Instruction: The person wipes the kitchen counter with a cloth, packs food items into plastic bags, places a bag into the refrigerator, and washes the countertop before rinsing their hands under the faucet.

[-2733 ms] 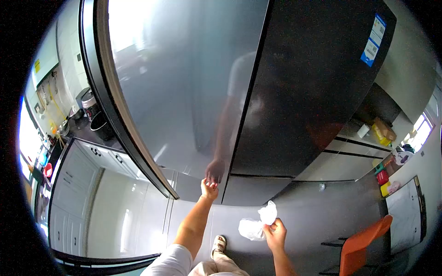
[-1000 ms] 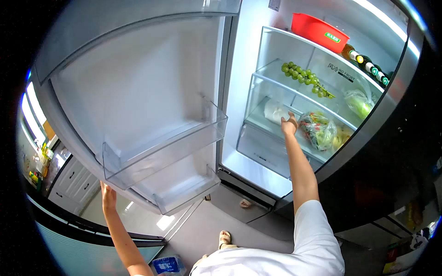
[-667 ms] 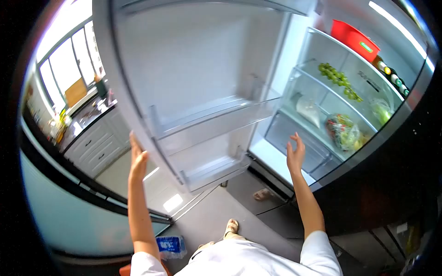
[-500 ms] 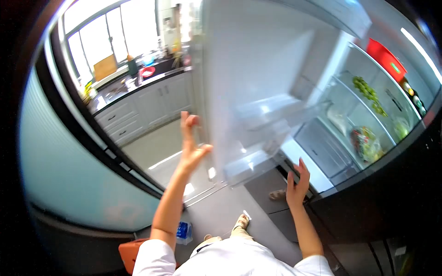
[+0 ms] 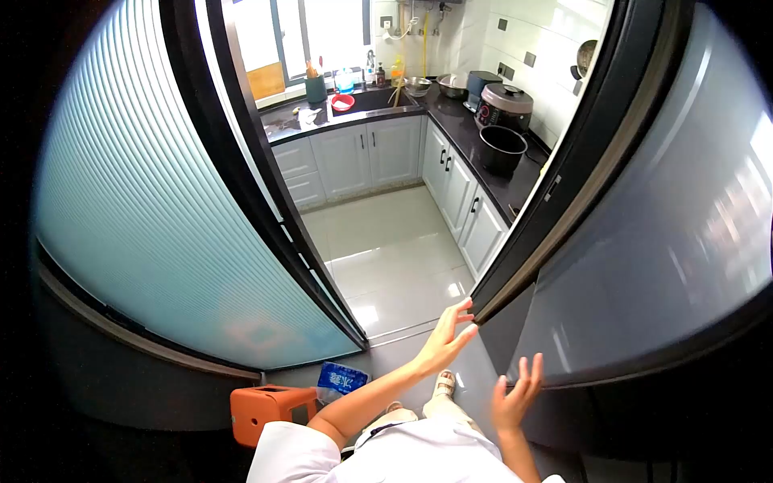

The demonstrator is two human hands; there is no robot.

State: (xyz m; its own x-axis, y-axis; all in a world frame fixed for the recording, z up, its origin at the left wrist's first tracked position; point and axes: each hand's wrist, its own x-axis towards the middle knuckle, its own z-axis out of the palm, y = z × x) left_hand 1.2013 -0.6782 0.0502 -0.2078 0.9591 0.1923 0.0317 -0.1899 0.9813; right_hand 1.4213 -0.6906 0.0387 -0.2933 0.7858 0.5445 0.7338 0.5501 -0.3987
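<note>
My left hand [image 5: 448, 338] is open and empty, reaching across in front of the lower end of the dark door frame, with its fingers apart. My right hand [image 5: 518, 396] is open too, its fingers spread upward, near the lower part of the grey fridge door [image 5: 644, 266]. The fridge's inside is out of sight, and its door looks closed. Whether a fingertip touches the door, I cannot tell.
A ribbed glass sliding door [image 5: 169, 217] stands at left. Through the doorway are a dark counter [image 5: 459, 117], a pressure cooker [image 5: 506, 106], a black pot [image 5: 502, 149] and a red bowl [image 5: 342, 102]. An orange stool [image 5: 270, 406] and a blue-labelled package [image 5: 342, 378] are on the floor.
The fridge door has swung shut, hiding the grapes, bags and red basket. My right hand has left the white bag on the shelf. The view has turned left toward the kitchen doorway.
</note>
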